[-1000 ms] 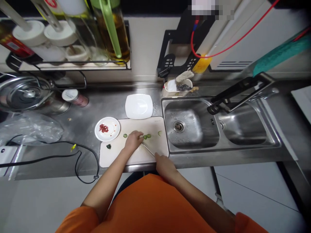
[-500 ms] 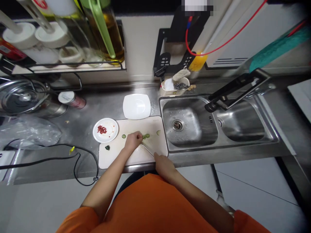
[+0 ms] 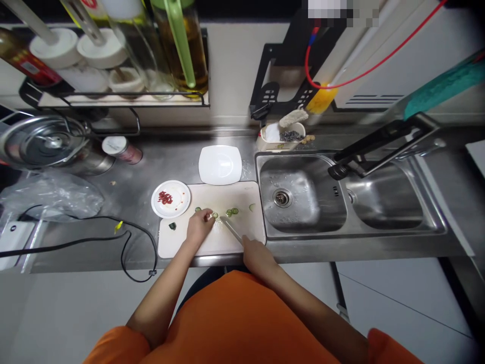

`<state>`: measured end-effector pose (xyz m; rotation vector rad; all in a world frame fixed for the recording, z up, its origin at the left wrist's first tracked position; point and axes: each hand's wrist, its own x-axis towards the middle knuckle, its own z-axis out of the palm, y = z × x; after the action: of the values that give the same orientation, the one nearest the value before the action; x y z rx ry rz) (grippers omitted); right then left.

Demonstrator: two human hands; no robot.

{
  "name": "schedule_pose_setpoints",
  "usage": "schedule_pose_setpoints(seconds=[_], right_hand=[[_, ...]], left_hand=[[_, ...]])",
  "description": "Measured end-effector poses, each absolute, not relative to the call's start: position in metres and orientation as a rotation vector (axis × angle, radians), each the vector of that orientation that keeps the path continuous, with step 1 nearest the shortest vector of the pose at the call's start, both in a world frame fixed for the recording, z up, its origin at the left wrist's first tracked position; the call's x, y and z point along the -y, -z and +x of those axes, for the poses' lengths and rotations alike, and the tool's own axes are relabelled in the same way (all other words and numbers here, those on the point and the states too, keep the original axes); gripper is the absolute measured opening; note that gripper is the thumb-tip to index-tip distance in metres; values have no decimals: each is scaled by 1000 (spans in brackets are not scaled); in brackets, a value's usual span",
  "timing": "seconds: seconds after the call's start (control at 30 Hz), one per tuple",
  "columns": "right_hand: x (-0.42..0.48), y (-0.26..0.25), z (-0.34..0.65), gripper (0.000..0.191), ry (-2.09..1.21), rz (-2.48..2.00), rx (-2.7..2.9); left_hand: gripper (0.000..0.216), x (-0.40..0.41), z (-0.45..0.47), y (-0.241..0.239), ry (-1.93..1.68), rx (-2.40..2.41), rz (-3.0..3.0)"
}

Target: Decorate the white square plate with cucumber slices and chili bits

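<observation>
My left hand (image 3: 198, 227) rests on the pale cutting board (image 3: 178, 245), fingers pinched on a small green vegetable piece (image 3: 214, 216). My right hand (image 3: 256, 255) at the board's front right corner is closed on a knife (image 3: 231, 230) whose blade points up-left towards the left fingers. Green slices (image 3: 232, 212) lie just right of the blade tip, with one more slice (image 3: 252, 207) near the board's right edge. A dark green end piece (image 3: 172, 226) lies at the board's left.
A round plate with red chopped bits (image 3: 171, 198) touches the board's upper left; a square white plate (image 3: 220, 165) sits behind the board. The double sink (image 3: 303, 197) with a black faucet (image 3: 375, 146) is to the right. A black cable (image 3: 125, 242), plastic bag (image 3: 49, 197) and pot lid (image 3: 45, 144) are on the left.
My left hand has drawn back to the left from the slices, and the knife tip now lies beside the left fingers. The view shifted slightly.
</observation>
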<state>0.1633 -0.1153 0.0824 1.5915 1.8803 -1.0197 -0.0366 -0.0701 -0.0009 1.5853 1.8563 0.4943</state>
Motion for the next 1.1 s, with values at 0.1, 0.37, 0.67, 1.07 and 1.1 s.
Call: schedule_pose_setpoints(seconds=[0.1, 0.37, 0.67, 1.07, 1.1], right_hand=[[111, -86, 154, 35, 1020, 1590, -1895], [107, -88, 142, 34, 1021, 1605, -1908], [107, -87, 139, 34, 1029, 1592, -1888], [103, -93, 129, 38, 1076, 1609, -1855], [104, -93, 129, 38, 1080, 1604, -1848]], left_hand=[[21, 74, -35, 4, -524, -1859, 1610], [18, 77, -35, 13, -577, -1863, 1622], [18, 76, -35, 13, -565, -1870, 1592], [15, 74, -35, 16, -548, -1875, 1591], [14, 73, -35, 15, -546, -1873, 1589]])
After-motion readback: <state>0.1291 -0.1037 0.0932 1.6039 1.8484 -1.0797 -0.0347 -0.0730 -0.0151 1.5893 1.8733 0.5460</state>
